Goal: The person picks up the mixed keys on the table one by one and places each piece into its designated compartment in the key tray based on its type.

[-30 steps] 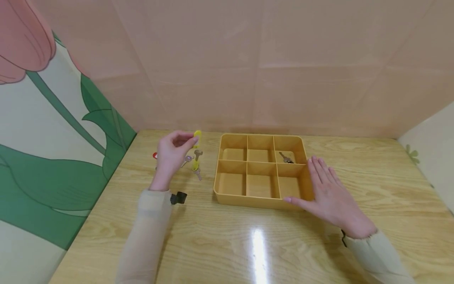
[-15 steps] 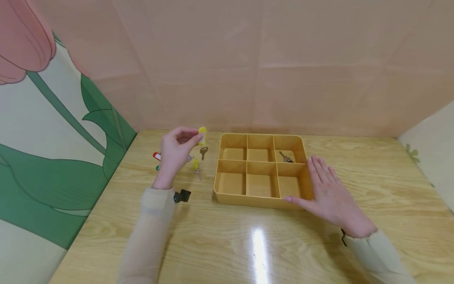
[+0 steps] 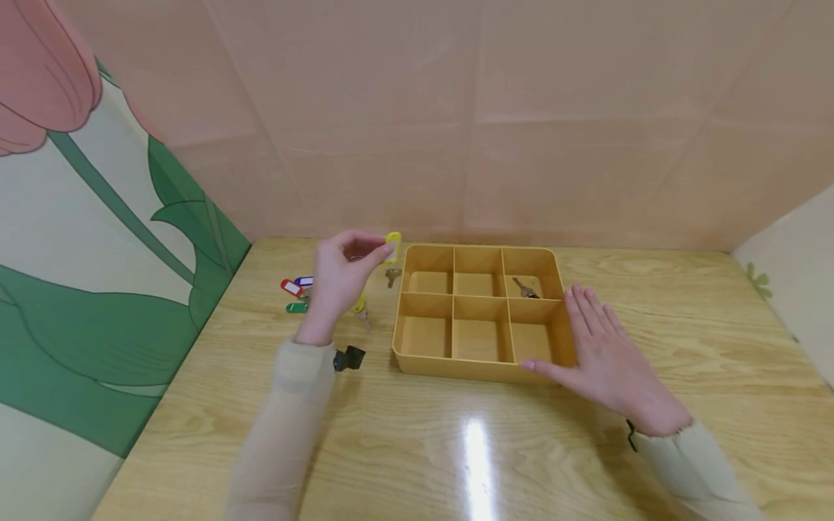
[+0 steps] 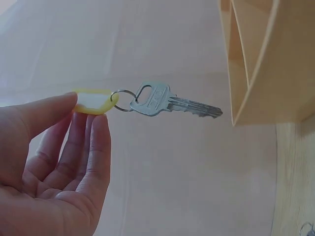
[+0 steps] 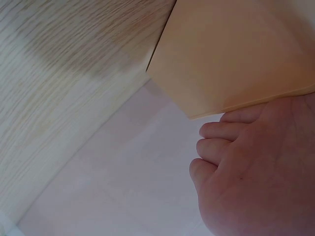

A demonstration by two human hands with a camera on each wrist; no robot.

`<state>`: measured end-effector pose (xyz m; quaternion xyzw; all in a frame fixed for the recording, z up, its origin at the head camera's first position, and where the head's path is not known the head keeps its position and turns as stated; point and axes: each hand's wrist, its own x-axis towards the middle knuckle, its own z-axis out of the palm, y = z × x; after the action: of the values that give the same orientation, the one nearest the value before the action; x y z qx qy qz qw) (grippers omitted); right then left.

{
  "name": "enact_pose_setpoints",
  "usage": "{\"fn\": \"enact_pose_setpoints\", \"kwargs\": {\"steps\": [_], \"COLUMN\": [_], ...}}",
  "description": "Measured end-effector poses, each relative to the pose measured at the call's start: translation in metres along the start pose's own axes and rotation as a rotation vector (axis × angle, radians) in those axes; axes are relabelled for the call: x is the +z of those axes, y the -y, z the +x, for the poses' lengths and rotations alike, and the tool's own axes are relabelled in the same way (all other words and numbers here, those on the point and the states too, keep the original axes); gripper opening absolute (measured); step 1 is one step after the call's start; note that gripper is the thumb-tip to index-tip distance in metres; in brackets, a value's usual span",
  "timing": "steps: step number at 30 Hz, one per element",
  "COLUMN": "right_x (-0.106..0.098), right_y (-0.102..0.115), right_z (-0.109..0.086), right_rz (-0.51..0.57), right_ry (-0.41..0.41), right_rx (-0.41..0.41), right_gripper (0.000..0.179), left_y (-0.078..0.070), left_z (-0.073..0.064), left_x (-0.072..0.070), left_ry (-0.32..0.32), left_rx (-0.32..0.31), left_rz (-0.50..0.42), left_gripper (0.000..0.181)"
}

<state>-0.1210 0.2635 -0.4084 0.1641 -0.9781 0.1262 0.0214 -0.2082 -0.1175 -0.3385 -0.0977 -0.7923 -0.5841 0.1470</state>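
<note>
My left hand point(image 3: 342, 282) pinches a yellow key tag point(image 3: 393, 247) between thumb and fingers. From its ring dangles a silver key point(image 4: 156, 100), in the air just left of the divided yellow-orange box point(image 3: 456, 368). My right hand point(image 3: 609, 369) rests against the box's right side with straight fingers, its thumb over the front rim. In the back right compartment lies another key point(image 3: 525, 289) with a dark part at one end. The other compartments show nothing in them. In the right wrist view, the right fingers point(image 5: 221, 131) lie along the box's outer wall.
Left of the box on the wooden table point(image 3: 417, 441) lie keys with tags: a red tag point(image 3: 291, 287), a blue tag point(image 3: 304, 281), a green tag point(image 3: 296, 307) and a second yellow tag point(image 3: 359, 304), partly behind my left hand. A pink-beige wall point(image 3: 469, 145) stands behind.
My left hand has moved right with the yellow-tagged key, from above the loose keys to beside the box's left edge, uncovering the red, blue and green tags. My right hand stays put.
</note>
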Motion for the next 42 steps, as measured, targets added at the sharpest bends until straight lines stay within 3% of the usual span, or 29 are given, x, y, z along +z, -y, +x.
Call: {"fn": "enact_pose_setpoints", "kwargs": {"steps": [16,26,42], "right_x": [0.001,0.001,0.002], "right_y": [0.000,-0.001,-0.001], "right_z": [-0.003,-0.004,-0.005], "right_rz": [0.002,0.004,0.007], "right_ry": [0.000,-0.003,-0.025], "right_rx": [0.002,0.010,-0.021], "right_gripper": [0.122,0.122,0.120], "left_y": [-0.012,-0.022,-0.027], "left_z": [-0.004,-0.006,-0.013], "left_x": [0.028,0.039,0.060], "left_ry": [0.069,0.096,0.168], "left_rx": [0.037,0.036,0.091], "left_rz": [-0.078,-0.111,-0.161], "left_gripper": [0.013,0.013,0.012]}}
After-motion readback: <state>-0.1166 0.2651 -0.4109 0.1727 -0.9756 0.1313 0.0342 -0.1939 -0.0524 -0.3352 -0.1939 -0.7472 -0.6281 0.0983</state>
